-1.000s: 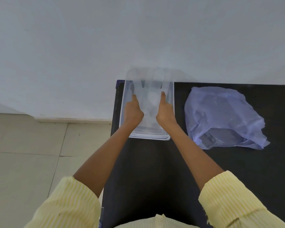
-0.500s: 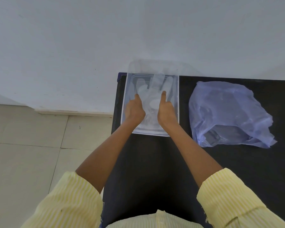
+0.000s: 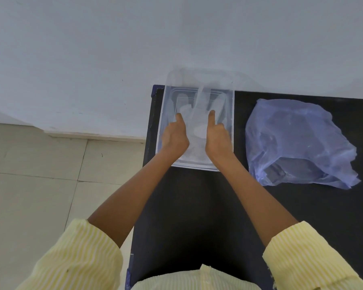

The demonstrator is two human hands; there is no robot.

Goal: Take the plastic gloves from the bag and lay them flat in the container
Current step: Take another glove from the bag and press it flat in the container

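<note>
**Inspector:** What is recorded for the container?

**Clerk:** A clear, shallow plastic container is noted at the far left corner of the black desk, close against the pale wall. Its left rim is set near the desk's left edge.

**Inspector:** And the plastic gloves?

**Clerk:** Translucent gloves are seen lying inside the container. Their finger shapes are pointed toward the wall, and one finger strip appears raised over the far rim. How many gloves are stacked cannot be told.

**Inspector:** The hands?

**Clerk:** Both are placed inside the container, on top of the gloves. The left hand is set near the left wall, the right hand near the right wall. On each, one digit is stretched forward and laid on the plastic, while the remaining fingers are curled under. Whether plastic is pinched beneath the curled fingers cannot be told. The middle of the gloves is left exposed between the two hands.

**Inspector:** The bag?

**Clerk:** A crumpled bluish plastic bag is found on the desk to the right of the container, apart from it and from both hands. A dark shape is visible through it near the front; it cannot be identified.

**Inspector:** Anything further?

**Clerk:** Yellow striped sleeves are rolled above the forearms. A tiled floor is seen to the left of the desk.
</note>
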